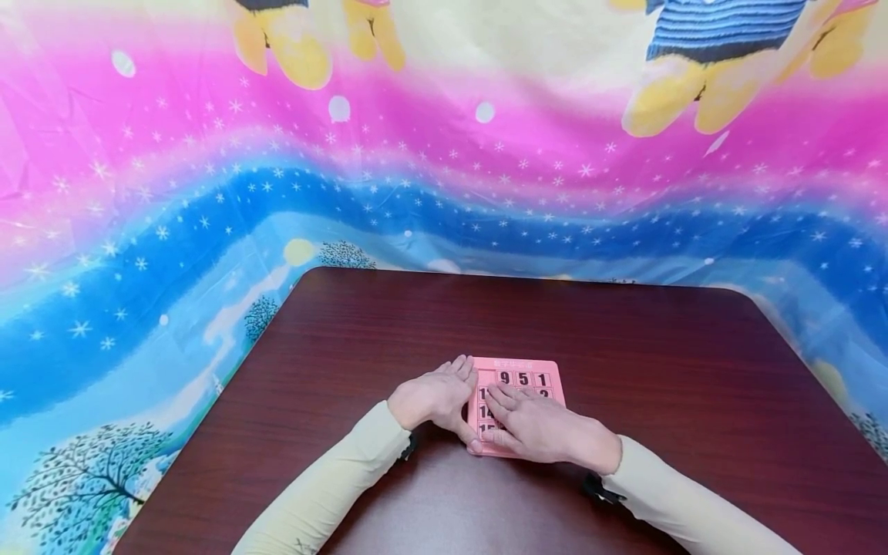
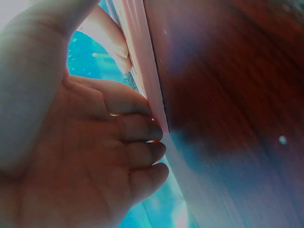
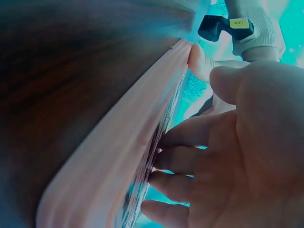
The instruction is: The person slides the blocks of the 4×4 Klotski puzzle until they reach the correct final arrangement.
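So both arms are slanting in from the bottom corners, the left arm (image 1: 326,489) from the left and the right arm (image 1: 687,497) from the right, and the hands are almost meeting in the middle. The left grip (image 1: 433,397) is sitting loose, fingers (image 1: 462,370) lying side by side and pointing away, left thumb (image 1: 461,432) sticking out wide. The right grip (image 1: 548,428) is hanging palm down, fingers pointing left and away, a bit bent, right thumb (image 1: 501,439) ending just beside the other one.
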A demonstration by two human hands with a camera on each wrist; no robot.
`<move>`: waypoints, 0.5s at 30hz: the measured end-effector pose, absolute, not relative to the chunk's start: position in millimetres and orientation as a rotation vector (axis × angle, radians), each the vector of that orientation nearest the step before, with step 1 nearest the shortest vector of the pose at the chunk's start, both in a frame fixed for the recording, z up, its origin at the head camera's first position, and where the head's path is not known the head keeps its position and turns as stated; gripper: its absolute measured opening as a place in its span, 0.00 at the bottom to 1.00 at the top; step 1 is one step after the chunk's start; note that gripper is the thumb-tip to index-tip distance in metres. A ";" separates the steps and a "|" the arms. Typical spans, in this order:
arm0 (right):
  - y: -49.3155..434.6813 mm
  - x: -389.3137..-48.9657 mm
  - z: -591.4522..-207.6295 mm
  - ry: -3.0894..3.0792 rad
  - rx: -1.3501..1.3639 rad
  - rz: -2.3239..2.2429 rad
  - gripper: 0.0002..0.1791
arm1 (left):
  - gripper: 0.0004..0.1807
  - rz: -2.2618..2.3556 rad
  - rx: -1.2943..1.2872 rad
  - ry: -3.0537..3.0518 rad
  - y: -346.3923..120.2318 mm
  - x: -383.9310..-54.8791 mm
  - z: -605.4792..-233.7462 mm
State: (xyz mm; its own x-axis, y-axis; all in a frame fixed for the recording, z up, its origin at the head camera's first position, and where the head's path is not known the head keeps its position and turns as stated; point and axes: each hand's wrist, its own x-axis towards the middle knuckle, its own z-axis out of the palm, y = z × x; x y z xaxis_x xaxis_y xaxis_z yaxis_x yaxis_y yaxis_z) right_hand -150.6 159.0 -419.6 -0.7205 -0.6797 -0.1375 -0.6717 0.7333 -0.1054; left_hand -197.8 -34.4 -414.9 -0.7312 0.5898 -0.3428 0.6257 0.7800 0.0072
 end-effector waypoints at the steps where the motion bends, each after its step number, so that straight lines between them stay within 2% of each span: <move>1: 158.8 -150.7 -419.7 2.766 -1.085 -0.074 0.38 | 0.70 -0.159 0.934 2.646 -34.4 -197.9 -414.9; 15: 180.2 -167.0 -410.8 2.769 -0.903 -0.068 0.39 | 0.71 -0.137 0.889 2.649 -33.0 -197.8 -415.0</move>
State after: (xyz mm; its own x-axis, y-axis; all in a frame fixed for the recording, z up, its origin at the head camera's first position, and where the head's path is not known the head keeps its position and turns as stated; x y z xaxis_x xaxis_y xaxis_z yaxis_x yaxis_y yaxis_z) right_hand -167.0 180.2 -410.8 -0.7843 -0.5870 -0.2006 -0.5765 0.8091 -0.1138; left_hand -197.8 -33.0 -415.0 -0.7455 0.5677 -0.3492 0.6006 0.7993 0.0171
